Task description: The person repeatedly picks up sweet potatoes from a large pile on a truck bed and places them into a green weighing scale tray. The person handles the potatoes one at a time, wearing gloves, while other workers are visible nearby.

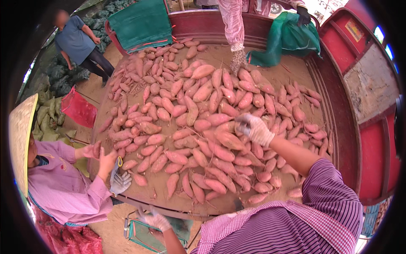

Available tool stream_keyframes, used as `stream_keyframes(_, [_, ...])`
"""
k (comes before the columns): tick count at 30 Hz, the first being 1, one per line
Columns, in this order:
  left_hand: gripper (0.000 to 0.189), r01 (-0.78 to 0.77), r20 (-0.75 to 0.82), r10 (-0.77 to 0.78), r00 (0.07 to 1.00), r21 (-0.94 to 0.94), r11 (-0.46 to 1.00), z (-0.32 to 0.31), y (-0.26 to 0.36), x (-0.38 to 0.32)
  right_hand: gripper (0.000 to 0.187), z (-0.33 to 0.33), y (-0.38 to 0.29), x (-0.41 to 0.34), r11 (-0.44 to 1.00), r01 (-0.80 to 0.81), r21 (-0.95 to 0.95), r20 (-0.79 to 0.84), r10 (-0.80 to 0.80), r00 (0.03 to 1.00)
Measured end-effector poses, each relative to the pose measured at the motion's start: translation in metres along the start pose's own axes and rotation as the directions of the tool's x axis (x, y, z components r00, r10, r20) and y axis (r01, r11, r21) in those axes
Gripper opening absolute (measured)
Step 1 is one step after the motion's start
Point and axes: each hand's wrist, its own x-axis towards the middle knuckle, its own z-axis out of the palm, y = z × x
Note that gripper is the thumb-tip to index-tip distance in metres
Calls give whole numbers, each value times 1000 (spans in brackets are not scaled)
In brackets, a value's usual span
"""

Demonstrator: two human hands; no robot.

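Observation:
A large heap of pink-skinned sweet potatoes (203,139) covers the bed of a red metal truck or trailer (345,152). My right hand (255,129), in a whitish glove with a soiled grey front, is over the middle of the heap; its fingers are blurred, and whether it grips a sweet potato cannot be told. My left hand (154,219), gloved too, hangs beyond the near edge of the bed. Its fingers are spread and hold nothing. Below it a green mesh bag (152,238) sits in a metal frame.
At left, a person in a straw hat (23,143) holds a sweet potato; a loose grey glove (120,181) lies nearby. Across the bed, another person's gloved hand (238,62) touches the heap, beside a green mesh bag (293,38). A person in blue (74,41) stands near filled sacks (65,71).

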Motion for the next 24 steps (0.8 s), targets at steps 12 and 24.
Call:
stream_keyframes(12, [89,-393,574,634,519,-498,773,446,446,174,74,-11,123,392,979,-115,-169,-66,106,992])
stream_keyframes(24, [90,-690,854,465,236,-189,698,599,459,208,87,7,168,466,938,-337,80,522,248,816])
